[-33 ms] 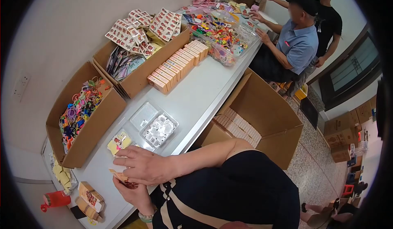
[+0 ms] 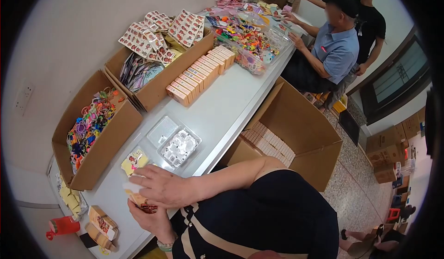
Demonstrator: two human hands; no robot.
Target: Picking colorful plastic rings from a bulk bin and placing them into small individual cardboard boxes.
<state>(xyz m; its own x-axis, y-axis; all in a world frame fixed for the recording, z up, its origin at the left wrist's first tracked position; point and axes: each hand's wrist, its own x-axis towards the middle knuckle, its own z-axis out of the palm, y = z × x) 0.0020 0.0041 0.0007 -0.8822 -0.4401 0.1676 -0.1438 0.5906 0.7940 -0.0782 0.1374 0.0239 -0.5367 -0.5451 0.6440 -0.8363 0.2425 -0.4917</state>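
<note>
Low at the front of the table, my left hand [image 2: 153, 223] is wrapped round a small printed cardboard box [image 2: 149, 206], holding it tilted. My right hand [image 2: 165, 187] lies across the top of this box, fingers bent over its upper end; the fingertips are slightly blurred. A whitish patch, perhaps a flap, shows beside them. Just beyond the hands sits a stack of yellow cards with a cartoon figure [image 2: 134, 160]. Next to it stands an open clear plastic tub [image 2: 198, 141] of small black-and-white pieces. Flattened small boxes [image 2: 102, 224] lie at the near left.
Cartons hold colourful bands [image 2: 92, 122] and sticker sheets [image 2: 187, 26]. A row of small boxes [image 2: 189, 81] stands behind. A large carton [image 2: 319, 143] of packed boxes is right of the table. A red bottle [image 2: 64, 225] lies left. Two people [image 2: 335, 46] are at the far end.
The fingers of my right hand have shifted slightly down and right over the box, and a whitish patch shows at their tips. My left hand stays nearly in place.
</note>
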